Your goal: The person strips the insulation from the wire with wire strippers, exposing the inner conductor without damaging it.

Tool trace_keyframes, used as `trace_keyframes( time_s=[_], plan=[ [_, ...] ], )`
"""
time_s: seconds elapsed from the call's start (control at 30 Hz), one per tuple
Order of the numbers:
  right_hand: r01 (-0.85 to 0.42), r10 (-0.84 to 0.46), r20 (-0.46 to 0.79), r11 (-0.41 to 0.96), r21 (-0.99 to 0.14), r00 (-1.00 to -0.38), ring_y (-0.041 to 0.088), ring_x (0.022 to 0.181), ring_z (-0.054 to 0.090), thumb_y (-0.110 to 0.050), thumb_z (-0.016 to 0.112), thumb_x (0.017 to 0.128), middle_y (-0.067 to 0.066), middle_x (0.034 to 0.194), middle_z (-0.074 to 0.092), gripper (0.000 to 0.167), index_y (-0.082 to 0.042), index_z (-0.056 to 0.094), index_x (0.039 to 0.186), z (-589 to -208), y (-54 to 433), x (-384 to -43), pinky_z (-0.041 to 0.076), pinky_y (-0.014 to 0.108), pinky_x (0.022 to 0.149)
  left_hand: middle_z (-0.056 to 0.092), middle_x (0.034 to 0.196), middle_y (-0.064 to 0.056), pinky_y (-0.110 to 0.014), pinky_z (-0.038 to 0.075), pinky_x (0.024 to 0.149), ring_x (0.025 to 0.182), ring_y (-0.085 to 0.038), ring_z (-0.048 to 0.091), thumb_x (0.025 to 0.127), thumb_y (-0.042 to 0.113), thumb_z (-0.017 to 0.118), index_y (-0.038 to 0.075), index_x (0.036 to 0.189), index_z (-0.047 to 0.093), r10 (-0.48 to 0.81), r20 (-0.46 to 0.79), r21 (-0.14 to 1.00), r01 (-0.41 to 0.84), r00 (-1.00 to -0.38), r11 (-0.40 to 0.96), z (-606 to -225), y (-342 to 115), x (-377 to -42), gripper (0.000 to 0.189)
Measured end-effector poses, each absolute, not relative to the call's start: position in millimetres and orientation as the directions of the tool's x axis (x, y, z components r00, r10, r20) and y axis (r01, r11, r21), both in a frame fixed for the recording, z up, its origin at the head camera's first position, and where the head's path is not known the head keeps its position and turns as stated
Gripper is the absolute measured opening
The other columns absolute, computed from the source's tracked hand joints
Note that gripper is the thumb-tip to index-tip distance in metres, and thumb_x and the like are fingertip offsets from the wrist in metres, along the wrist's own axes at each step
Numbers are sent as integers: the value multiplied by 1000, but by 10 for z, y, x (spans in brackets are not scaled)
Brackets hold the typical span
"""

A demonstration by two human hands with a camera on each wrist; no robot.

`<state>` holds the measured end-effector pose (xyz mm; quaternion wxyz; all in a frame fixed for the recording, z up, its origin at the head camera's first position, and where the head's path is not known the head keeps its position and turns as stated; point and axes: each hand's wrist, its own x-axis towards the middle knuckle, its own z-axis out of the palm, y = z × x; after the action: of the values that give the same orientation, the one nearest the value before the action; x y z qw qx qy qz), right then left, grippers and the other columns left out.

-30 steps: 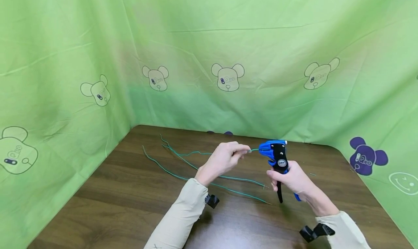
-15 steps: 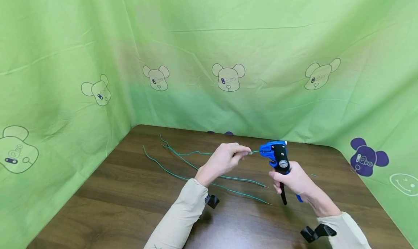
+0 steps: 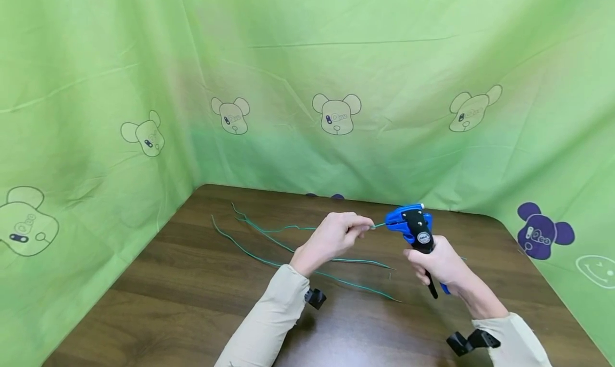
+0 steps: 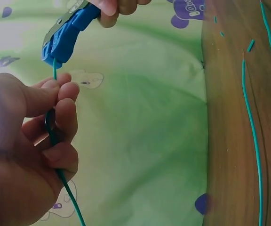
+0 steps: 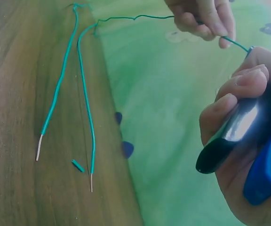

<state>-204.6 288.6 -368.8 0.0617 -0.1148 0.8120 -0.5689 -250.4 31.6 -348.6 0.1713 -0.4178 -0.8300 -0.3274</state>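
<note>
My left hand [image 3: 336,234] pinches a green wire [image 4: 68,188] between thumb and fingertips, close to one end. That end runs into the blue nose of a wire stripper [image 3: 402,218], a pistol-shaped tool in blue and black. Its handles [image 5: 234,134] are gripped by my right hand [image 3: 441,261], fingers curled round the black one. The nose points left toward my left fingertips, with a short length of wire showing between. Inside the jaws the wire's tip is hidden. In the left wrist view, the wire's other part trails down past my palm.
Two more green wires lie on the brown wooden table [image 3: 158,303]; one wire [image 5: 62,89] and a second wire [image 5: 84,84] show bare copper ends. A short insulation piece [image 5: 78,165] lies beside them. A green patterned cloth [image 3: 288,158] hangs around the table's back and sides.
The stripper has moved slightly right and tilted, its handle bottom swinging right. My left hand has followed a little to the right, still pinching the wire. One lying wire's end has shifted slightly.
</note>
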Motion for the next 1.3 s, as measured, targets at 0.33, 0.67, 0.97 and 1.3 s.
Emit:
trace_keyframes(
  time_s=[0.33, 0.67, 0.97, 1.3],
  plan=[
    [-127, -304, 35, 288, -949, -952, 9, 39, 51, -5, 57, 95, -6, 48, 49, 37, -5, 46, 59, -3687, 2902, -2055, 46, 40, 45, 70, 77, 1, -8, 41, 67, 68, 0, 58, 99, 17, 59, 12, 106, 74, 569, 543, 450, 786, -617, 424, -3501, 310, -2516, 17],
    [-154, -366, 52, 255, -955, -929, 8, 41, 54, -8, 58, 96, -7, 50, 52, 31, -9, 51, 66, -3710, 2967, -2095, 47, 41, 45, 70, 75, 3, -10, 39, 59, 66, 1, 58, 99, 18, 60, 15, 102, 74, 561, 527, 482, 768, -638, 421, -3490, 303, -2509, 15],
    [-149, -386, 41, 255, -955, -921, 7, 41, 54, -9, 58, 97, -7, 52, 52, 26, -8, 53, 71, -3696, 3008, -2101, 47, 41, 44, 70, 77, 6, -9, 41, 60, 68, 4, 59, 99, 20, 59, 18, 102, 73, 568, 509, 476, 761, -647, 439, -3485, 290, -2515, 15],
    [-134, -395, 32, 233, -963, -918, 8, 42, 55, -9, 57, 97, -7, 52, 53, 22, -6, 53, 76, -3681, 3051, -2094, 48, 40, 45, 71, 78, 5, -9, 43, 63, 71, 3, 61, 99, 20, 59, 15, 103, 74, 566, 503, 497, 754, -653, 429, -3512, 276, -2548, 16]
  ],
)
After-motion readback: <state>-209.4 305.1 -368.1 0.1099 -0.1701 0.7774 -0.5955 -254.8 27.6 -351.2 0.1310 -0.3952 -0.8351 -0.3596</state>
